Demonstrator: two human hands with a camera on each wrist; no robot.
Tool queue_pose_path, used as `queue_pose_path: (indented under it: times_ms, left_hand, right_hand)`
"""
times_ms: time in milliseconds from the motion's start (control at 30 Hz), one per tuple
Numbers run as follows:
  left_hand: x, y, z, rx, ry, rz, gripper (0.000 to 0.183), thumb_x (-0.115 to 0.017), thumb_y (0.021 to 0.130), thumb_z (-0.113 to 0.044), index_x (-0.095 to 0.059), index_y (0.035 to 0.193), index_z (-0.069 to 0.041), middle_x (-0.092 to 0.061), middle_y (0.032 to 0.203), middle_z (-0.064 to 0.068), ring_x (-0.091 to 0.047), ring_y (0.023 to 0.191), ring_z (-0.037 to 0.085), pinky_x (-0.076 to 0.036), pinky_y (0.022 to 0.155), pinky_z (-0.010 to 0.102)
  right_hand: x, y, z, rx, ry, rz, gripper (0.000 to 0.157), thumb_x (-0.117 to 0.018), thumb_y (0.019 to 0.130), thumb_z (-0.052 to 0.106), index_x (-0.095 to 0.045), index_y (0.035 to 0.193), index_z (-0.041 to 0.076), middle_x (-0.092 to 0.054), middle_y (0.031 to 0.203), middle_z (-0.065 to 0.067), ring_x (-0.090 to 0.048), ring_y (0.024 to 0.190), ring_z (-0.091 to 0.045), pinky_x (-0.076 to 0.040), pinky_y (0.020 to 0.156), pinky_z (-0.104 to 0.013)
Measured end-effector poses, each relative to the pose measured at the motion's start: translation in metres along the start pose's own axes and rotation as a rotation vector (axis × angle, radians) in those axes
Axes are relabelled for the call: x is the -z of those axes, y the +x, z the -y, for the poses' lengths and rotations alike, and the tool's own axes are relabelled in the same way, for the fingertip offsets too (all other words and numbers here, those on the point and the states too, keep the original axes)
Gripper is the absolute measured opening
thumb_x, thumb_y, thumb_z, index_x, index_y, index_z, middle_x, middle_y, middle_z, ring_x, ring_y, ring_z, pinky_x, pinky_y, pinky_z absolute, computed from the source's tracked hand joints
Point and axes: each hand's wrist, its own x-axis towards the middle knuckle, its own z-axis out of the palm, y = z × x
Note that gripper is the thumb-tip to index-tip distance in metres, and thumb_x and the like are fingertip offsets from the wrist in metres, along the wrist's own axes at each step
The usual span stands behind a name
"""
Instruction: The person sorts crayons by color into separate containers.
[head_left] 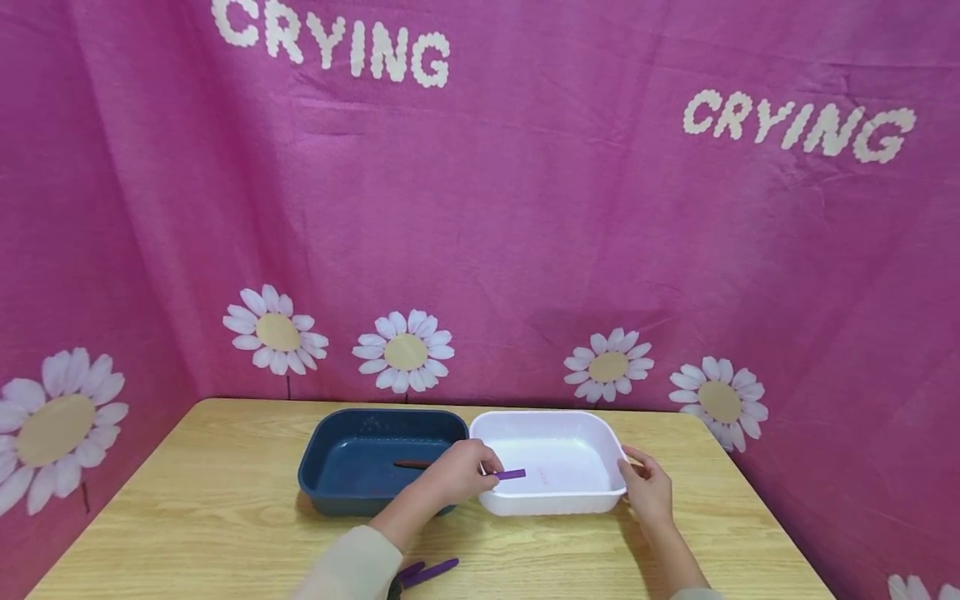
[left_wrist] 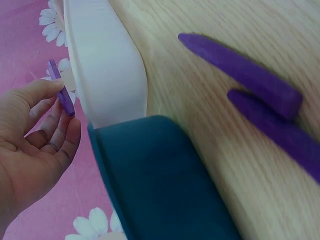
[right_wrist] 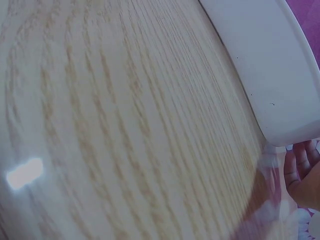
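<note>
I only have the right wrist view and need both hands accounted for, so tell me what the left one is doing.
Observer: The left hand pinches a purple stick.
Operator: Tell me what stands beside the white tray.
Observer: A dark blue tray, to its left in the head view.
Operator: Now report anything lying on the table itself.
Observer: Two more purple sticks, plain in the left wrist view.
</note>
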Motion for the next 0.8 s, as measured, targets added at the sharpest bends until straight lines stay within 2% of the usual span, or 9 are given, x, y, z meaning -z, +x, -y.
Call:
queue_pose_path:
  times_ms: [333,600,800]
  left_hand:
    - [-0.010,0.012,-0.002,-0.027,0.005,-0.016,0.010,-0.068,0.080,-0.008,-0.073,0.088,-0.005,-0.064,0.078,0.002,-0.056,0.072,0.008,-0.045,0.065,0.018]
    - [-0.021,0.021,-0.008,0.009,-0.003,-0.008,0.010,-0.068,0.080,-0.007,-0.072,0.088,-0.004,-0.066,0.078,0.003,-0.054,0.070,0.006,-0.043,0.064,0.016]
    - [-0.027,0.025,-0.008,0.018,-0.012,-0.018,0.009,-0.068,0.080,-0.007,-0.073,0.088,-0.005,-0.067,0.078,0.002,-0.055,0.071,0.006,-0.043,0.066,0.017]
  right_hand:
    - [0.001,0.000,0.004,-0.052,-0.036,0.013,0.039,-0.053,0.094,0.019,-0.052,0.130,0.003,-0.057,0.105,-0.017,-0.055,0.072,-0.005,-0.050,0.058,-0.020]
    - [0.002,-0.002,0.002,-0.047,-0.057,0.045,0.040,-0.049,0.096,0.021,-0.049,0.132,0.004,-0.050,0.122,-0.025,-0.054,0.082,-0.008,-0.049,0.062,-0.017]
    - [0.000,-0.001,0.001,-0.050,-0.047,0.019,0.038,-0.051,0.095,0.018,-0.051,0.130,0.003,-0.054,0.111,-0.021,-0.054,0.074,-0.006,-0.050,0.059,-0.018]
